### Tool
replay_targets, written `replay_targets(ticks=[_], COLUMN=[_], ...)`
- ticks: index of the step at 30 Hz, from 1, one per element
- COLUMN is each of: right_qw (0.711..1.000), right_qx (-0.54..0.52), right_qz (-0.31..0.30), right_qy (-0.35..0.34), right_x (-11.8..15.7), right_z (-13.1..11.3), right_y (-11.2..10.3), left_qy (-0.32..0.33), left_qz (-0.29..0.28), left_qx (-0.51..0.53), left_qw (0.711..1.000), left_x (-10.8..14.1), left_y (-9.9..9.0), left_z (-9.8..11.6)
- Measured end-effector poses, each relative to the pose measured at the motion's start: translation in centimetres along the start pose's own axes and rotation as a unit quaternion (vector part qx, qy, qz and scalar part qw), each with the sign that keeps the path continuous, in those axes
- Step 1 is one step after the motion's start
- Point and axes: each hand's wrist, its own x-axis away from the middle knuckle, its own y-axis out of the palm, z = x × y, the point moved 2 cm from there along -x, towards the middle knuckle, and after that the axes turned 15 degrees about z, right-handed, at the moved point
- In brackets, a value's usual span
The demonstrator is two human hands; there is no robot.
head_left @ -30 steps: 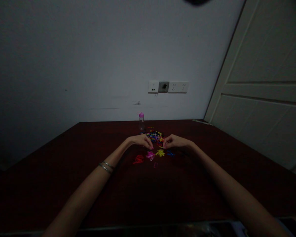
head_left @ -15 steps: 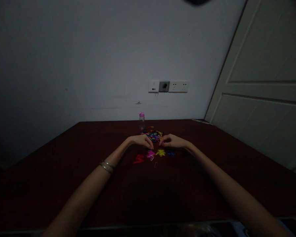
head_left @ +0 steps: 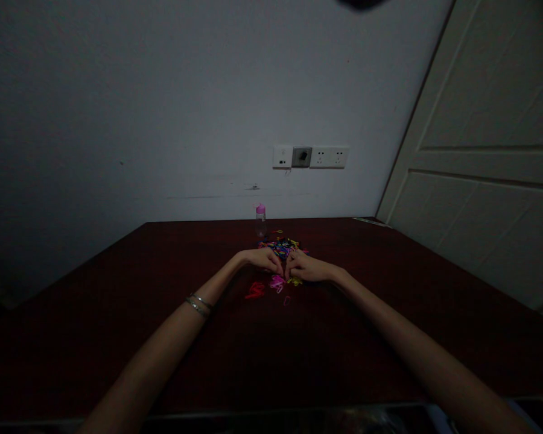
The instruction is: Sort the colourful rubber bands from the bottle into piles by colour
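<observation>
My left hand (head_left: 265, 260) is curled with its fingertips pressed together just above a small pile of pink loops (head_left: 277, 283); anything in its fingers is too small to make out. Almost touching it, my right hand (head_left: 306, 267) is closed in a pinch over the yellow loops (head_left: 294, 281), partly covering them. What it pinches, if anything, is hidden. Behind both hands lies a larger heap of mixed-colour loops (head_left: 280, 246). Red loops (head_left: 255, 290) form a separate pile to the left, and a single pink loop (head_left: 286, 300) lies nearer to me.
At the back of the dark red table (head_left: 271, 355) stands a clear bottle (head_left: 260, 224) with a pink cap. The wall behind carries sockets (head_left: 329, 157). A pale panelled door (head_left: 489, 181) rises along the right side.
My right hand has moved left and slightly down, from beside the mixed heap to over the yellow pile, now hiding the blue pieces. My left hand has barely shifted.
</observation>
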Motion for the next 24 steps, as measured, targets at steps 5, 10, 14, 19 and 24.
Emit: replay_targets(ticks=[5, 10, 14, 19, 24], right_qw=[1.0, 0.999, 0.994, 0.975, 0.968], right_qx=[-0.01, -0.023, -0.024, -0.002, 0.028], right_qz=[-0.006, 0.033, 0.089, 0.158, 0.135], right_qy=[-0.009, 0.005, 0.054, 0.157, 0.21], right_x=[0.0, 0.1, 0.8, 2.2, 3.6], right_z=[-0.1, 0.6, 2.4, 5.5, 8.3], right_y=[0.1, -0.8, -2.2, -3.3, -3.1], left_qy=[-0.003, -0.012, 0.012, 0.004, -0.029], left_qz=[0.0, 0.036, 0.126, 0.243, 0.347], left_qx=[0.006, 0.012, 0.004, 0.017, 0.048], left_qw=[1.0, 0.999, 0.992, 0.97, 0.936], left_x=[0.2, 0.1, -0.1, -0.2, -0.2], left_y=[0.1, -0.1, -0.9, -2.0, -3.1], left_z=[0.3, 0.1, -0.1, -0.7, -2.5])
